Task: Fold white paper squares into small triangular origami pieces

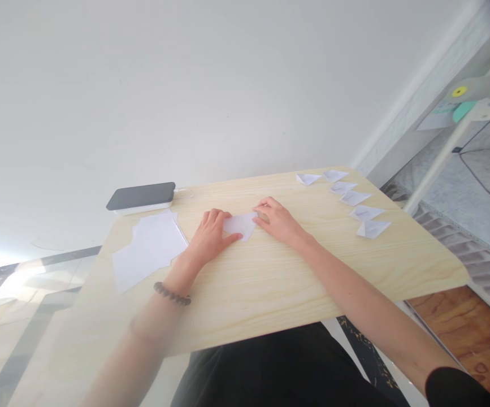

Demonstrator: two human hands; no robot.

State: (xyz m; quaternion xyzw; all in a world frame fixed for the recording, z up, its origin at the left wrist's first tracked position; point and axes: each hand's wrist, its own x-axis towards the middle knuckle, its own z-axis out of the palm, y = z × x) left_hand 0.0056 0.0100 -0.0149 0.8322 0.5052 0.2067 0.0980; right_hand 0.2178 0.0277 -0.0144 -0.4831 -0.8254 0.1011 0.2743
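A small folded sheet of white paper (pixel 241 225) lies flat on the table between my hands. My left hand (pixel 213 234) rests on its left end, the thumb along the near edge and the fingers across the far side. At the paper's right end, my right hand (pixel 273 217) pinches the corner between thumb and fingertips. Off to the right, several folded white paper shapes (pixel 355 198) stand in a slanting row, one of them (pixel 308 179) a little apart on the left.
Left of my hands, loose white sheets (pixel 149 249) lie in an uneven pile. Behind them is a dark-topped, white-sided device (pixel 142 198) with a white cable (pixel 185 193). The pale wooden table (pixel 265 294) meets a white wall (pixel 228 85) at the back. A white pole (pixel 435 158) stands beyond its right edge.
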